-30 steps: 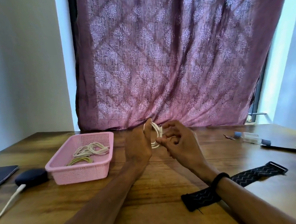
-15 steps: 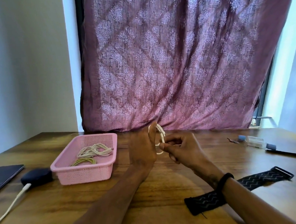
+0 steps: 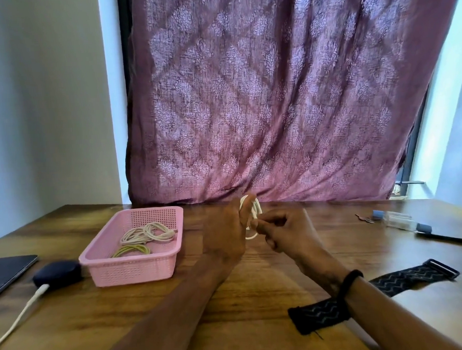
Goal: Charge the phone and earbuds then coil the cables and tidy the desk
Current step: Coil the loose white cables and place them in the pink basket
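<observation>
Both hands meet above the wooden worktop [image 3: 244, 302], just to the right of the pink basket [image 3: 134, 268]. The left hand [image 3: 223, 234] is raised with its back to the camera, and a white cable coil [image 3: 254, 213] is looped around its fingers, the loops showing past the thumb. The right hand [image 3: 286, 232] sits just right of the coil, its fingers curled and pinching the cable at the lower part of the loops; a dark band [image 3: 346, 282] circles its wrist.

Inside the pink basket lie a coiled white cable [image 3: 148, 232] toward the far side and a smaller yellow-green coil [image 3: 130, 250] toward the near side, the two close together. Touching the basket's left near corner is a dark earbuds case [image 3: 57, 272] with a white charging cable [image 3: 16, 320] plugged into it and trailing toward the near left edge of the worktop. Left of the case, well apart from the basket, lies a dark flat phone [image 3: 7, 269].

Well to the right of the basket, a black zigzag-patterned strap [image 3: 406, 278] lies flat, partly hidden under the right forearm. Farther right and back, a clear tube with blue-grey ends [image 3: 399, 221] rests beside a dark flat object [image 3: 452, 232]. A mauve patterned curtain [image 3: 273, 92] hangs behind the worktop.
</observation>
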Demonstrator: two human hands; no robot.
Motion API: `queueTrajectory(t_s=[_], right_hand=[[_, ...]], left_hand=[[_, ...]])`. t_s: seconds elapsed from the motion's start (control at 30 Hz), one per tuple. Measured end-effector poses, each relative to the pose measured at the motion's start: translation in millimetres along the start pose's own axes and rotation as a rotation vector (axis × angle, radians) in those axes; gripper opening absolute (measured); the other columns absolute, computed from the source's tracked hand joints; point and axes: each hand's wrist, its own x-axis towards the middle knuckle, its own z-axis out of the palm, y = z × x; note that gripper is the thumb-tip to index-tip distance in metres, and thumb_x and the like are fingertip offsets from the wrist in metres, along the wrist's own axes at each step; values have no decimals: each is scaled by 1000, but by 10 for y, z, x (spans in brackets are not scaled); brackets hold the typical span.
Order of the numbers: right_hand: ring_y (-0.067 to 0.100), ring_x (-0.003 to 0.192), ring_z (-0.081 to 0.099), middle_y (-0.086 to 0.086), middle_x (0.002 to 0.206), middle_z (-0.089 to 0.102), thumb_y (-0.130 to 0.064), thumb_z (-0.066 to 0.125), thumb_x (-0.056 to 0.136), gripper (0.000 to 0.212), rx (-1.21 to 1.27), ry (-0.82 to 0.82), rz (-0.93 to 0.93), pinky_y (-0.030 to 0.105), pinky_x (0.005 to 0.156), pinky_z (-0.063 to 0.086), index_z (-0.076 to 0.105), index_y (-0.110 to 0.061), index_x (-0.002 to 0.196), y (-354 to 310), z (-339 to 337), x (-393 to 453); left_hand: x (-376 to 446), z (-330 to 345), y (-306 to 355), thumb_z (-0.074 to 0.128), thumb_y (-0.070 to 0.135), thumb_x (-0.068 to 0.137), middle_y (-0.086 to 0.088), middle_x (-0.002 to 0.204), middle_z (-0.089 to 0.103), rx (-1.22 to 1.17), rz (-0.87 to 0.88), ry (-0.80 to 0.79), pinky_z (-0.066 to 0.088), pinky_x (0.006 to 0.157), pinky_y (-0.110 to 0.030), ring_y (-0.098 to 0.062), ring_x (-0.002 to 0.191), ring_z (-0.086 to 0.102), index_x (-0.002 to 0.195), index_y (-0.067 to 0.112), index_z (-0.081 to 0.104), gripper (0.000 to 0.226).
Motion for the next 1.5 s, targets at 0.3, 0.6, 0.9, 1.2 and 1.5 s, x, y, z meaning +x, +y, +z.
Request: queueTrajectory(t_s=[0.3,0.6,0.9,1.2,1.5], right_hand=[[13,54,61,7,72,71,-33,71,93,26,11,-18,182,30,52,50,66,-9,102,51,-77,41],[23,100,72,14,112,75,-8,72,89,35,767,-198,359,36,89,61,71,-4,124,15,-124,99],[16,69,69,20,95,78,2,75,86,13,675,-39,359,26,69,61,74,3,98,102,-123,109],[5,79,68,-12,87,73,-10,83,87,21,-520,136,-850,17,74,52,81,-17,106,-57,-33,-41],[3,88,75,-13,95,79,-12,80,89,17,-227,129,-574,32,82,61,80,-17,105,2,-55,-16]], left_hand=[[-68,91,103,34,56,107,12,70,67,-266,95,-53,44,68,-16,3,68,63,80,37,67,47],[-10,201,64,40,44,109,7,53,64,-491,-145,104,44,53,-22,-6,50,62,59,30,62,57],[129,50,47,41,42,108,3,37,52,-596,-510,179,37,42,-15,-6,38,57,52,12,57,65],[221,-59,-234,35,49,108,-29,99,72,-162,-750,267,43,78,-43,-46,94,65,92,-5,76,70],[-34,106,-39,44,41,107,2,60,64,-280,-17,112,47,51,-45,-16,53,63,87,13,71,44]])
